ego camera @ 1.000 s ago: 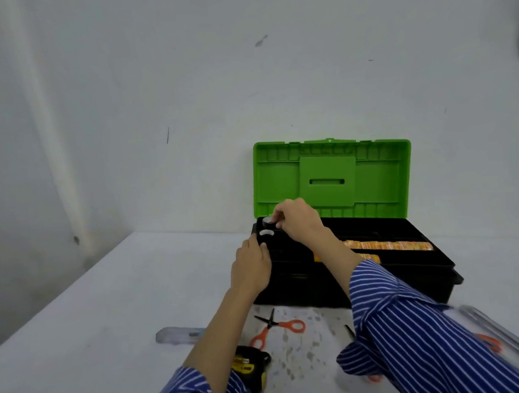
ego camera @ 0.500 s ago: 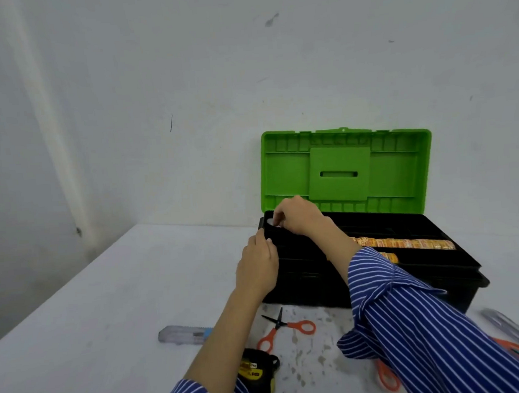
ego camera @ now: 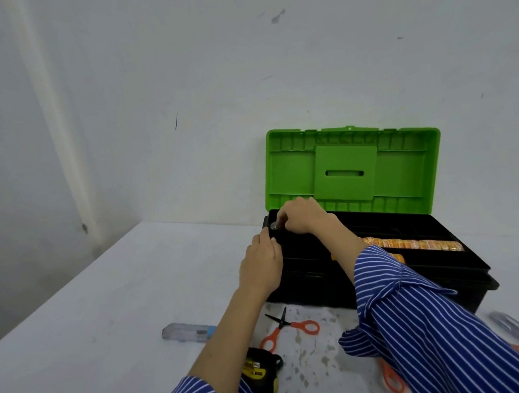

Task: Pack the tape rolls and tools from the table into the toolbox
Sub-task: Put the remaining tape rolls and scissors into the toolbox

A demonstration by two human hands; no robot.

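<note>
Reaching into the far-left corner of the toolbox (ego camera: 381, 283), my right hand (ego camera: 299, 216) has its fingers curled round a small pale roll (ego camera: 274, 225), pinching it. My left hand (ego camera: 261, 265) sits just below, fingers bent over the box's black rim, gripping it. Behind both wrists lie orange scissors (ego camera: 289, 327), a tape measure (ego camera: 259, 368) and a clear utility knife (ego camera: 188, 331).
</note>
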